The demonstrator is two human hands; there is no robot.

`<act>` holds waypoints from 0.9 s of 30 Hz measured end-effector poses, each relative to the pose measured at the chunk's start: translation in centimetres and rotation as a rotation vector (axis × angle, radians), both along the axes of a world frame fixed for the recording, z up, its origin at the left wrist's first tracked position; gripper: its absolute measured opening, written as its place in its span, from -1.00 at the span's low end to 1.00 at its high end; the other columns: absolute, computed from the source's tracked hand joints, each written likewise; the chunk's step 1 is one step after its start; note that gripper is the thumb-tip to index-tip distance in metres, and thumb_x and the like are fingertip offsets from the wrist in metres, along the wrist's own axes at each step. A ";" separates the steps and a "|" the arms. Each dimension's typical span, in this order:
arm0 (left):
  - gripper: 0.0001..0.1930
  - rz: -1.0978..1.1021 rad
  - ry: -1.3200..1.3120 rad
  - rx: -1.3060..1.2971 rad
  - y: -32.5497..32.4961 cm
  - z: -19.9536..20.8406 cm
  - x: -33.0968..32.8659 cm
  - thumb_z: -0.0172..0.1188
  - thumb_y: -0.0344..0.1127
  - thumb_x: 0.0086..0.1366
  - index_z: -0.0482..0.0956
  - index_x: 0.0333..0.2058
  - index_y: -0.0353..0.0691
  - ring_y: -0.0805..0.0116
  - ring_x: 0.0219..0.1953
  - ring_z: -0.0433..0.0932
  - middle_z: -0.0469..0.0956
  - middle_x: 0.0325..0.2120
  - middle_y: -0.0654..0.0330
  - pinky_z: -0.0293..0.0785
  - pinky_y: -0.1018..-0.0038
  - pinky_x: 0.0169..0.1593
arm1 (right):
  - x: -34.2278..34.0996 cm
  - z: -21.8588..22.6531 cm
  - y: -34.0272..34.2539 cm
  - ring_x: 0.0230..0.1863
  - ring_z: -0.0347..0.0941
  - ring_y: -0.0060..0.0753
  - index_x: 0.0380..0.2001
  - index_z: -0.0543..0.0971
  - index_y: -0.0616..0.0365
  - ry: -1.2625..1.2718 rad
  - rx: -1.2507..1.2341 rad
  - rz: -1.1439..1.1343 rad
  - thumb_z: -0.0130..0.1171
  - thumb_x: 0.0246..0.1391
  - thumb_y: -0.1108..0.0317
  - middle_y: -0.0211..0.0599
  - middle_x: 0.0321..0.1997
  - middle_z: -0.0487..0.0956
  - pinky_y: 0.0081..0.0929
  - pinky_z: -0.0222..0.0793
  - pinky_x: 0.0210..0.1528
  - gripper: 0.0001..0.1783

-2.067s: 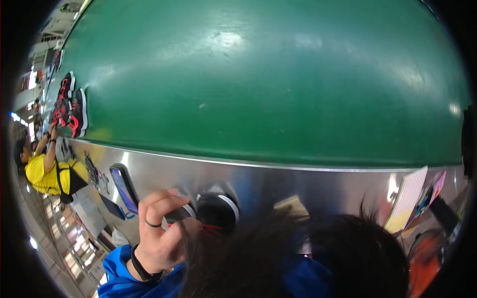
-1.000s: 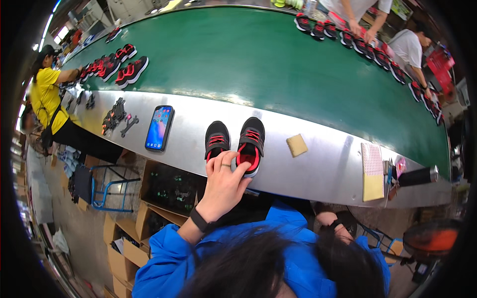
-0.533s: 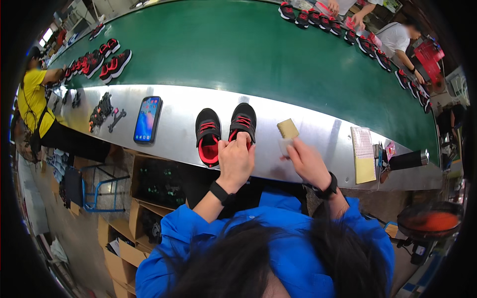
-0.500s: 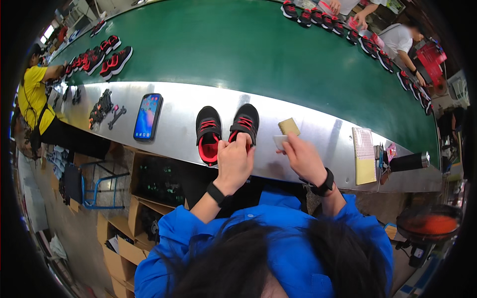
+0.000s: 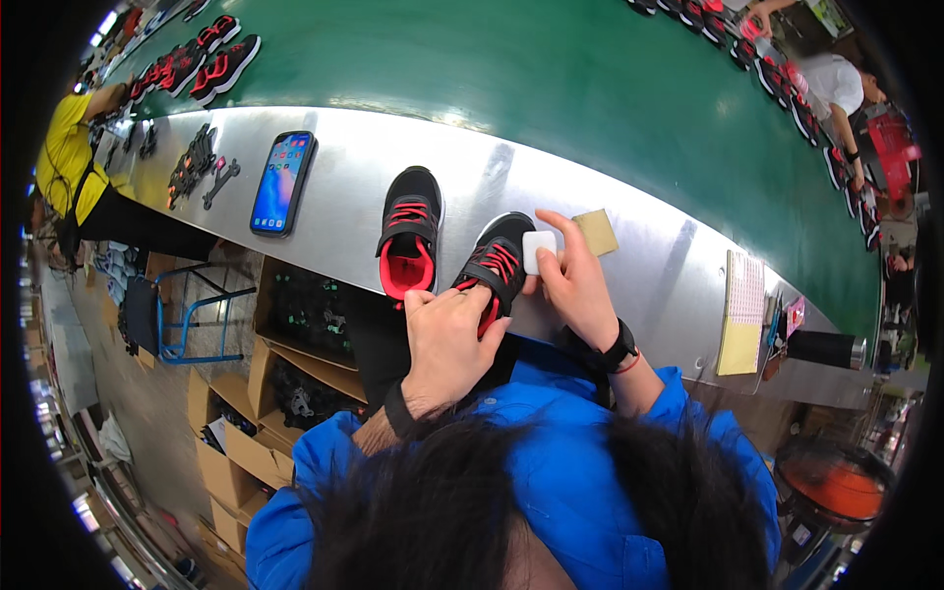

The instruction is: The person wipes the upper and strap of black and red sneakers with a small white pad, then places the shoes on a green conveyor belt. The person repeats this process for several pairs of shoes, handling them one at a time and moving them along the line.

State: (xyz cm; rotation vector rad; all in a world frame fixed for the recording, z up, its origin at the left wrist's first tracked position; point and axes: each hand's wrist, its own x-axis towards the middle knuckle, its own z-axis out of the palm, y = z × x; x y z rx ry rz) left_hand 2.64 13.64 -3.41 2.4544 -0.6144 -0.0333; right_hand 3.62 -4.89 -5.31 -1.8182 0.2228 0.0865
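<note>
Two black sports shoes with red laces and red lining lie before me on a metal ledge [image 5: 354, 147]. The left shoe [image 5: 411, 211] stands by itself, toe pointing away. My left hand [image 5: 447, 339] grips the right shoe [image 5: 503, 246] at its opening, fingers partly inside, and the shoe is tilted. My right hand [image 5: 582, 290] pinches a small white square pad [image 5: 537, 253] against or very near the shoe's right side; exact contact is hard to see. Just beyond that hand lies a yellowish square pad [image 5: 596, 232].
A phone [image 5: 282, 184] with a lit screen and dark small parts [image 5: 194, 167] lie left. A notepad [image 5: 742, 310] and black cylinder [image 5: 824, 349] are at right. Beyond runs a green belt [image 5: 472, 59] bearing rows of shoes. Two co-workers stand at its sides; cartons [image 5: 231, 452] sit below.
My right hand has brought the white pad leftward to the right shoe. That shoe has been drawn nearer and tilted, its toe now pointing right. The whole view has shifted.
</note>
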 end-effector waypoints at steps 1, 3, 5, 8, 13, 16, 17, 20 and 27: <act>-0.65 -0.033 0.077 0.011 0.1 0.5 0.2 0.39 -0.24 0.04 0.55 -0.20 -0.18 0.29 -0.43 0.46 0.52 -0.53 0.20 0.13 0.34 -0.13 | 0.1 -0.4 0.0 -0.52 0.56 -0.44 0.13 0.35 0.14 -0.006 0.052 -0.019 -0.07 0.27 0.42 -0.27 -0.61 0.57 -0.45 0.42 -0.40 -0.63; -0.65 -0.087 0.226 0.036 0.3 1.9 0.7 0.37 -0.22 0.07 0.54 -0.18 -0.18 0.30 -0.45 0.44 0.50 -0.55 0.22 0.12 0.35 -0.13 | 0.1 -1.1 0.1 -0.52 0.55 -0.46 0.15 0.34 0.12 -0.011 0.096 -0.039 -0.07 0.27 0.42 -0.28 -0.61 0.56 -0.46 0.42 -0.40 -0.62; -0.51 -0.134 0.373 -0.006 0.5 2.7 0.7 0.33 -0.20 0.14 0.46 0.03 -0.20 0.34 -0.32 0.50 0.55 -0.37 0.17 0.09 0.37 0.03 | 0.1 -1.7 0.3 -0.53 0.55 -0.47 0.15 0.34 0.10 -0.008 0.080 -0.037 -0.07 0.27 0.41 -0.29 -0.60 0.56 -0.47 0.42 -0.39 -0.62; -0.33 -0.106 0.536 0.025 0.7 3.0 0.1 0.28 -0.19 0.23 0.24 0.26 -0.19 0.41 -0.02 0.44 0.50 -0.07 0.10 0.05 0.40 0.21 | 0.4 -2.2 0.5 -0.54 0.36 -0.71 0.16 0.33 0.12 -0.034 0.137 -0.017 -0.10 0.32 0.41 -0.45 -0.54 0.52 -0.66 0.30 -0.46 -0.64; -0.48 -0.027 1.377 -0.532 0.9 4.6 3.4 0.16 -0.30 0.35 0.27 0.23 -0.28 0.49 0.05 0.34 0.44 -0.02 0.23 0.22 0.49 0.17 | 0.6 -2.3 0.6 -0.53 0.38 -0.69 0.14 0.34 0.12 -0.030 0.156 -0.007 -0.09 0.32 0.41 -0.44 -0.53 0.51 -0.64 0.32 -0.45 -0.66; -0.42 -0.034 1.407 -0.543 1.2 5.8 4.0 0.18 -0.24 0.34 0.24 0.26 -0.27 0.44 0.05 0.33 0.42 -0.04 0.20 0.22 0.48 0.16 | 0.8 -2.4 0.8 -0.52 0.46 -0.54 0.12 0.34 0.11 -0.023 0.180 0.012 -0.08 0.30 0.41 -0.35 -0.55 0.53 -0.54 0.37 -0.42 -0.67; -0.40 -0.058 1.357 -0.515 1.4 5.8 3.5 0.19 -0.20 0.34 0.22 0.27 -0.26 0.41 0.02 0.34 0.43 -0.05 0.18 0.21 0.49 0.17 | 0.7 -2.3 1.1 -0.51 0.52 -0.40 0.10 0.34 0.10 -0.034 0.169 0.014 -0.08 0.29 0.42 -0.27 -0.56 0.55 -0.43 0.40 -0.40 -0.68; -0.38 -0.124 1.010 0.025 1.2 6.9 3.4 0.18 -0.19 0.34 0.20 0.29 -0.26 0.38 0.00 0.33 0.38 -0.02 0.12 0.24 0.49 0.11 | 0.4 -2.4 1.4 -0.48 0.59 -0.17 0.08 0.34 0.09 -0.079 0.124 -0.003 -0.08 0.28 0.42 -0.16 -0.58 0.57 -0.29 0.43 -0.37 -0.69; -0.50 0.240 1.707 -0.763 0.6 6.7 3.5 -0.02 -0.12 0.43 0.22 0.22 -0.29 0.52 -0.68 0.31 0.55 -0.24 0.06 0.18 0.68 -0.68 | 0.3 -2.7 1.7 -0.49 0.58 -0.08 0.08 0.33 0.07 -0.105 0.124 -0.011 -0.08 0.28 0.42 -0.14 -0.60 0.56 -0.23 0.42 -0.41 -0.69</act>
